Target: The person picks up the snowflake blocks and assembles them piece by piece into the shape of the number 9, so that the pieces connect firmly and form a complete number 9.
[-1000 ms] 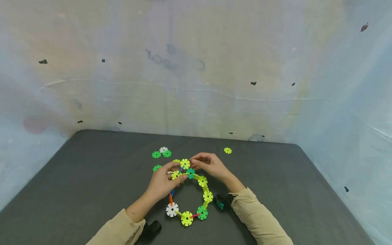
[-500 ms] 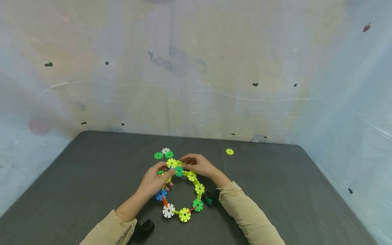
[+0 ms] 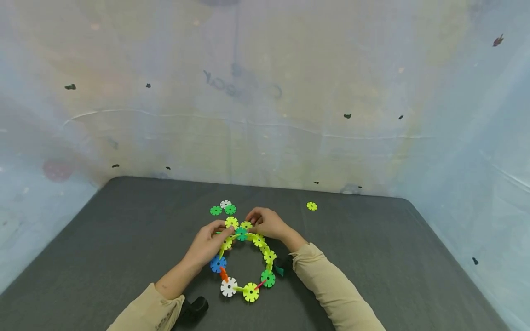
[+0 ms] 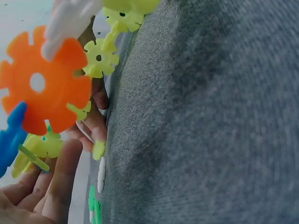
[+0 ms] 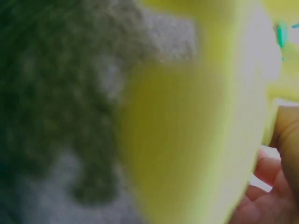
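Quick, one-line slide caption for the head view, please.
Left hand and right hand pinch discs at the far side of a disc ring on a dark table.

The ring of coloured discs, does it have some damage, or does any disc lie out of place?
No damage shows on the ring, though the left hand hides part of it. A lone yellow disc looks somewhat stray, lying beyond the right hand, away from the loose green and white discs.
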`<state>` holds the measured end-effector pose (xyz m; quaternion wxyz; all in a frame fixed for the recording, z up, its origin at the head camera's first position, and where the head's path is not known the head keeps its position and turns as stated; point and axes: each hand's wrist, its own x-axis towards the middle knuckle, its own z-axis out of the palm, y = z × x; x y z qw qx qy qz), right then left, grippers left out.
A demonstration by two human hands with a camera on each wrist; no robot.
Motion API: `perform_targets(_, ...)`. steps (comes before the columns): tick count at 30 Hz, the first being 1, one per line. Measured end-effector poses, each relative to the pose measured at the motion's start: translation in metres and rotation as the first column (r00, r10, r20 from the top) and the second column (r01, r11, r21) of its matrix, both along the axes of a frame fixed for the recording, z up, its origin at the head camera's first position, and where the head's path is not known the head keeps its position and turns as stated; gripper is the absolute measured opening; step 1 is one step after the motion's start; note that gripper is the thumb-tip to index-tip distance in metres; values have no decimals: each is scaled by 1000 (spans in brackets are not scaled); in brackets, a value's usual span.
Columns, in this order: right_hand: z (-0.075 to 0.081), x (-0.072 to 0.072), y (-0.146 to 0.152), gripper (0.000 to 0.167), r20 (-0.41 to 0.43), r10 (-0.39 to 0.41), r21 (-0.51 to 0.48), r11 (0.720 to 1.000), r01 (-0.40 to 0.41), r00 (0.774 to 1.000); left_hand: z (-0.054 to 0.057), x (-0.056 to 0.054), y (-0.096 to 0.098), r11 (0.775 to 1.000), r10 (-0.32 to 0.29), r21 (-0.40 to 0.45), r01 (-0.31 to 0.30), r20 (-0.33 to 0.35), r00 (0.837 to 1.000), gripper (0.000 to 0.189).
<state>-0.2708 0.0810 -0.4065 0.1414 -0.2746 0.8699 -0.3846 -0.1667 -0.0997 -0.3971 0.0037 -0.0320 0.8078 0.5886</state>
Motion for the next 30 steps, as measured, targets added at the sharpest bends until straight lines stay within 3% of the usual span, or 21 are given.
perform_targets(8, 6, 2, 7, 19, 89, -13, -173, 985, 29, 996, 1, -1, 1, 994, 39, -102, -43, -41, 998, 30)
perform_targets(16, 24, 4, 9, 24, 102, -21, -379, 924, 58, 995, -1, -3, 5, 998, 44, -43, -48, -91, 995, 23)
perform_targets(23, 39, 9, 4, 23, 149, -41, -363, 927, 94, 988, -1, -4, 10, 999, 51, 23, -49, -103, 993, 23)
perform_targets(30, 49, 13, -3, 19, 185, -129, -313, 932, 183, 974, 0, -2, 12, 994, 28, 104, -17, -111, 993, 26)
